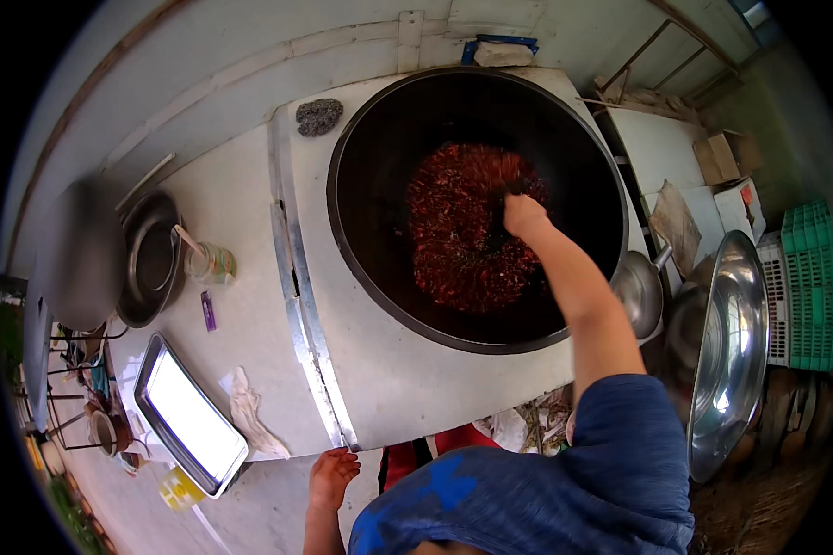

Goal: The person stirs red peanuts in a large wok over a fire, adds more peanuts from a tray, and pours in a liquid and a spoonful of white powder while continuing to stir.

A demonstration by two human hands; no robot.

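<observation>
A large dark wok (361, 257) is set into the pale counter (402, 388). Dried red chilli pieces (458, 257), as they appear, lie spread over its bottom. My right hand (525, 215) reaches down into the wok, its fingers curled and partly hidden, at the right side of the red pieces. Something dark, blurred, shows just by the fingertips; whether it is held cannot be made out. My left hand (333, 479) hangs at the counter's front edge with loosely curled fingers and nothing visible in it.
A steel scouring pad (319, 116) sits left of the wok. Farther left are a metal basin (151, 257), a glass jar (212, 265), a purple lighter-like item (208, 310), a cloth (250, 413) and a metal tray (194, 416). A ladle (638, 291) and large steel bowl (732, 347) stand right.
</observation>
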